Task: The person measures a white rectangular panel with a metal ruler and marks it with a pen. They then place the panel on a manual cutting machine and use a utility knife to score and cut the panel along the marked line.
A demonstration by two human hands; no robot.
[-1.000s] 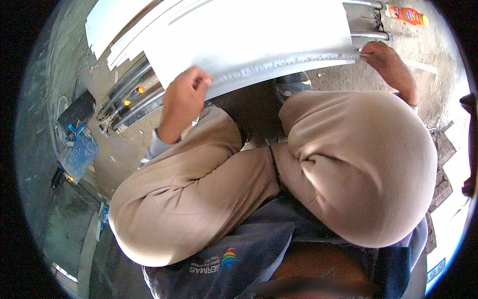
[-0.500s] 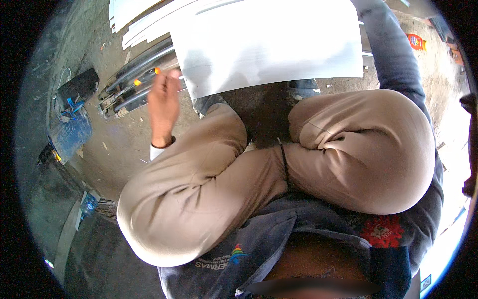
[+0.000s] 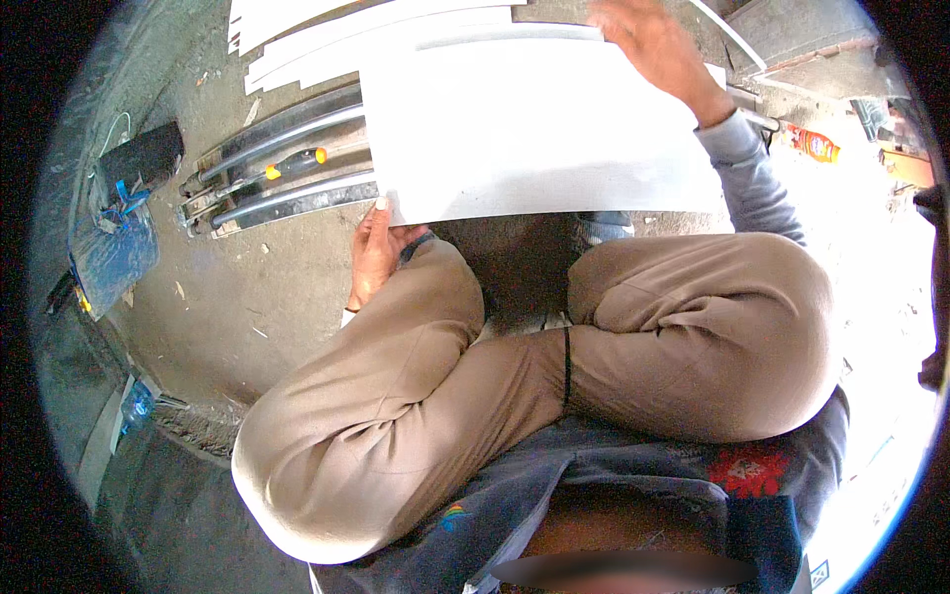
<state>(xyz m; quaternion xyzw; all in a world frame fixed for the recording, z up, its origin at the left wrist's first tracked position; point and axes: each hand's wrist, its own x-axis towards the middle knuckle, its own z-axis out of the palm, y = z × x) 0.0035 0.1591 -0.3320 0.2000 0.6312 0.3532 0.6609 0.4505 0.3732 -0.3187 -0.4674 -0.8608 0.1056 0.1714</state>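
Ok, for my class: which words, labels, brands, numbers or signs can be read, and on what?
Nothing reads clearly.
Orange-red bottle-shaped container: printing too small.
Dark cloth top: rainbow-coloured logo, red emblem; any lettering too blurred.
Bright surface, lower right: blue-edged mark, unreadable.

I see one big, thin white sheet (image 3: 515, 129), smooth and a bit shiny. It lies flat on top of the metal rails (image 3: 297, 195), hiding their middle.

Tan trousers (image 3: 515, 366), grey long sleeves (image 3: 747, 163)
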